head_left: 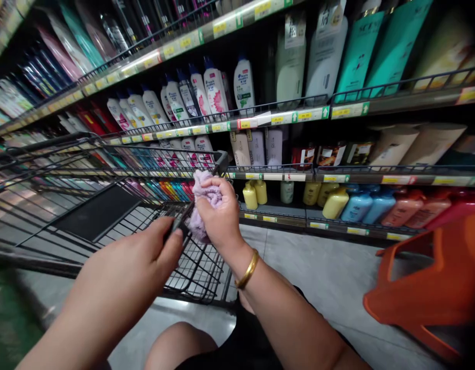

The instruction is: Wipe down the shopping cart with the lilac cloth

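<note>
My right hand point(222, 210), with a gold bangle point(248, 269) at its wrist, is closed round a crumpled lilac cloth point(201, 226). The cloth lies against the upper edge of a black wire shopping cart point(201, 272). To its left, my left hand point(140, 257) grips the cart's dark rim, thumb and forefinger closed over it. Its other fingers are hidden behind the back of the hand. A dark flat panel point(96, 210) is fixed inside the cart's wire frame.
Store shelves point(283, 117) full of bottles run across the back, including white shampoo bottles point(214, 87) and yellow pump bottles point(335, 203). An orange plastic stool point(425, 280) stands at the right on the grey tiled floor point(310, 288). My knee point(181, 344) shows below.
</note>
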The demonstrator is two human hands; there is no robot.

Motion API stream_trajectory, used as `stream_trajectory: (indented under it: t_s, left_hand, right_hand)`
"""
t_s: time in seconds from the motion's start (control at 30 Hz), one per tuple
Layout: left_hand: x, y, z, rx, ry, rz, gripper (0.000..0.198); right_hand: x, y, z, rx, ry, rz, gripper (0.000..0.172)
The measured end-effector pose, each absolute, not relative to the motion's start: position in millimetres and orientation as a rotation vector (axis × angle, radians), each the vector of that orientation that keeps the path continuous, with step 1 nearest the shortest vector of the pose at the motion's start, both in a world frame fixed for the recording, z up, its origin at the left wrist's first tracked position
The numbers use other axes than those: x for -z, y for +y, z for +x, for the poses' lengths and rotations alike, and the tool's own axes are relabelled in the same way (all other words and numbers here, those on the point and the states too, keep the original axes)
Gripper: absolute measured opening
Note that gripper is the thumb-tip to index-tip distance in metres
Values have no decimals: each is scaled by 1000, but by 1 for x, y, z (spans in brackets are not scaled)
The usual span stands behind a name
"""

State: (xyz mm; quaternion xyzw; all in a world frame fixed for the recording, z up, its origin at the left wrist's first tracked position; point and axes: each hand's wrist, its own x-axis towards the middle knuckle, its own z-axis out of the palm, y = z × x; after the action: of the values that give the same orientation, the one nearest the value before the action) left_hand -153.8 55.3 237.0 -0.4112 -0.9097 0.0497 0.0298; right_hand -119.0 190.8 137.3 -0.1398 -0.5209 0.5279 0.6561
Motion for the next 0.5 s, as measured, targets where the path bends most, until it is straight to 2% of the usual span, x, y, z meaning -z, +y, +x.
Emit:
stream_trajectory:
  t_s: [0.13, 0.2, 0.3, 0.4, 0.5]
  left_hand:
    - [-243, 46, -156, -134, -2849, -1431, 95]
    - [-247, 44, -161, -118, -2844, -1529, 89]
    - [-249, 45, -164, -296, -2817, -1542, 77]
    - [-247, 51, -159, -452, -2857, -1415, 75]
    - [-247, 58, -153, -455, -2890, -1317, 76]
  right_hand:
    - [-124, 209, -122, -1082, -1182, -455, 26]
    - [-124, 210, -122, -1073, -1174, -484, 26]
    - [-133, 199, -115, -1065, -1185, -482, 25]
    - [-144, 186, -105, -1047, -1241, -402, 23]
    - [-145, 185, -102, -1020, -1277, -317, 23]
